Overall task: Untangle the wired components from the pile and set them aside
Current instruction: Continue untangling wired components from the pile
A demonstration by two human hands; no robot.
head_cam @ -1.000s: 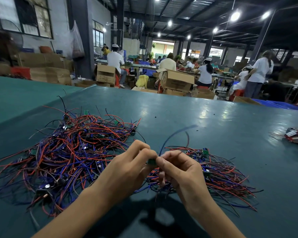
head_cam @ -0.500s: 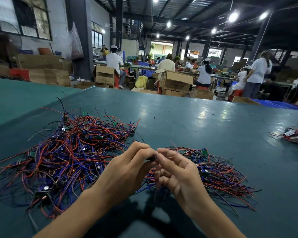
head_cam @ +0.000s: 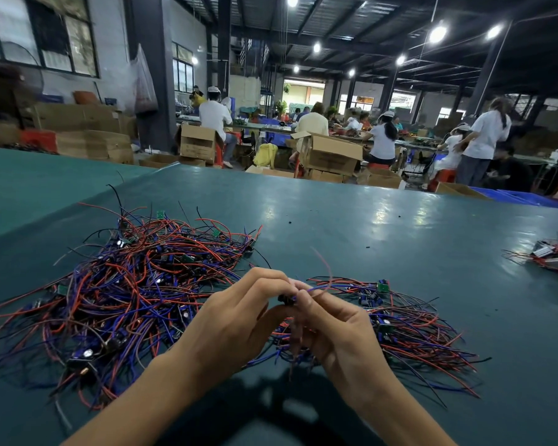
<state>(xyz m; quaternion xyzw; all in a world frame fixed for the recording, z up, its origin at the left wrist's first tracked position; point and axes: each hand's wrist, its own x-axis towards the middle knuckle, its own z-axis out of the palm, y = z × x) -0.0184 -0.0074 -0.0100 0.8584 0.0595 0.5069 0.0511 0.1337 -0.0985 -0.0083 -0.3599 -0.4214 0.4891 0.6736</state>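
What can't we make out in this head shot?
Head view only.
Hidden: small dark part, mostly covered by pinching fingertips of left hand and right hand.
Cut off: right-edge pile, by the frame edge.
Too small: boards in the big pile, type unreadable.
Blurred: raised red wire, by motion.

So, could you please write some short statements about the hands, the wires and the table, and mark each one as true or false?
1. The left hand and the right hand pinch one small dark component between them. True.
2. The larger wire pile lies to the right of the hands. False: it lies to their left, and the smaller pile lies to their right.
3. The wires are mostly red and blue. True.
4. The table has a white top. False: it is dark teal.
5. Another small heap lies at the far right edge. True.
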